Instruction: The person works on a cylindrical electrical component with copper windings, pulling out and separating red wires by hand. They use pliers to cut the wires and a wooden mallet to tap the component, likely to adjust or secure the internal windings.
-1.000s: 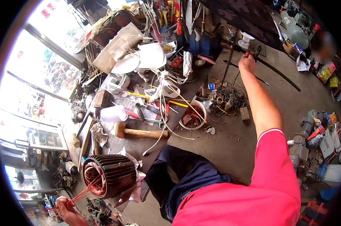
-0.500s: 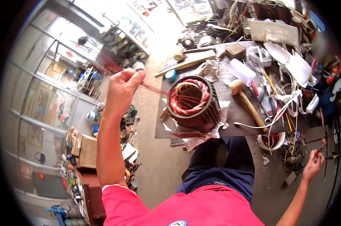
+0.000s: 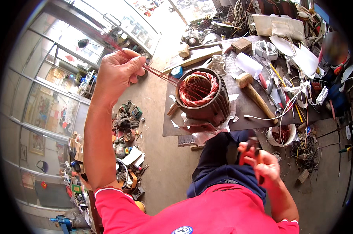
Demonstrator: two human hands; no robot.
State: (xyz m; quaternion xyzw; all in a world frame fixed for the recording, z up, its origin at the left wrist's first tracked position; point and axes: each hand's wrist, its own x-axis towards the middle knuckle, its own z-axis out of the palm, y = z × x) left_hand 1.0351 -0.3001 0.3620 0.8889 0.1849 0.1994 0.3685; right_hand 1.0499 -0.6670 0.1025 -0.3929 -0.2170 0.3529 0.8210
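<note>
My left hand is raised left of the bench, fingers pinched on a bundle of thin red wires running from a finned motor housing. Inside the housing sits a ring of red wire windings; the housing rests near the bench's front edge on crumpled paper. My right hand is at my lap below the bench, gripping a dark tool with red-orange handles, apparently pliers, blurred by motion.
A wooden mallet, paper, cables and hand tools crowd the bench. A white bucket and wire tangle lie below right. Motor parts are heaped on the floor left, before a glazed partition.
My right hand has come from the tools at the far right down toward my lap, carrying the pliers. My left hand has risen and moved leftward with the wires. The view has swung round.
</note>
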